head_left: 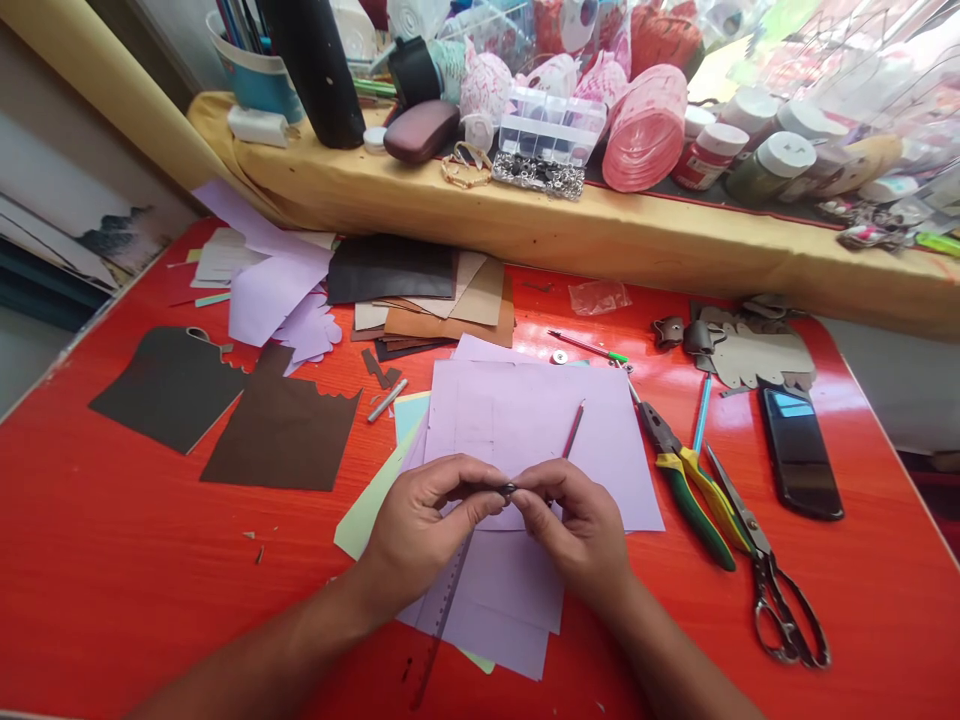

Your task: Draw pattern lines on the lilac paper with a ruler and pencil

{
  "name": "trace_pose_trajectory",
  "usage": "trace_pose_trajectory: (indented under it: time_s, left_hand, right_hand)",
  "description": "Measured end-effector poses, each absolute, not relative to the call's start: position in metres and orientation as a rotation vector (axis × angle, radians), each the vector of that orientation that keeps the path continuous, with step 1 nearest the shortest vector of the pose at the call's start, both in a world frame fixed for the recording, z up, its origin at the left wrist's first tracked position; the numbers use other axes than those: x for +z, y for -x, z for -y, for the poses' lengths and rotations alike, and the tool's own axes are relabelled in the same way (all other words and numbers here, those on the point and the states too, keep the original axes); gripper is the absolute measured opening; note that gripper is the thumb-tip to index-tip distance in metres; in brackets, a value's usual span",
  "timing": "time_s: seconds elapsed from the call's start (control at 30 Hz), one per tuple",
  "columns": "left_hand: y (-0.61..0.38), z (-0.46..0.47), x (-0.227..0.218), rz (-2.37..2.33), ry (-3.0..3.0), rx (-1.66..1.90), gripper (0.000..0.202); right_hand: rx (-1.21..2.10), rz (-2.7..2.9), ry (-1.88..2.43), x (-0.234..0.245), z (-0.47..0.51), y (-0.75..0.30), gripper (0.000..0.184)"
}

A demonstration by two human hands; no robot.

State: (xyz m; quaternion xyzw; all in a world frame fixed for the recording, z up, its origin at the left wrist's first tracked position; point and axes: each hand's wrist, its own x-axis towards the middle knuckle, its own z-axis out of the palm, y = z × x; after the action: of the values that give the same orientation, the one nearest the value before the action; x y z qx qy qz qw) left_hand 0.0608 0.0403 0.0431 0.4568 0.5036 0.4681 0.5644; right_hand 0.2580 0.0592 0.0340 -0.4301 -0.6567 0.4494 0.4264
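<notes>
Over the purple paper sheets (pixel 525 410), my left hand (pixel 427 515) and my right hand (pixel 577 525) meet fingertip to fingertip. Both pinch a small dark piece (pixel 509 489), mostly covered by the fingers; its kind cannot be made out. A dark pencil (pixel 574 430) lies on the paper just beyond my right hand. Below my left hand a clear ruler (pixel 444 620) sticks out at a slant across the lower sheets. Green-and-yellow-handled pliers (pixel 686 475) and metal scissors (pixel 772 570) rest on the red table to the right.
Brown leather (pixel 289 435) and dark grey leather (pixel 169 385) lie at left, a leather stack (pixel 442 300) behind. At right are a phone (pixel 801 450) and a blue pen (pixel 703 412). Jars (pixel 772 165) and a clear compartment box (pixel 551 125) crowd the cloth-covered ledge (pixel 420 205).
</notes>
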Motion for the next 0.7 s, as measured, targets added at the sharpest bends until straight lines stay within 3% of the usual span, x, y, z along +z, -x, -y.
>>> trace_pose_trajectory:
  time_s: [0.2,0.7]
  left_hand:
    - [-0.0612,-0.0391,0.0429,-1.117,-1.096,1.133,0.008]
    - [-0.0602,-0.0381,0.037,-1.111,-1.289,1.208,0.012]
  right_hand:
    - [1.498,1.401,1.054,0.0346,-0.0577,-0.2586,0.011]
    - [1.532,1.376,1.068,0.0309,-0.0571,-0.2576,0.014]
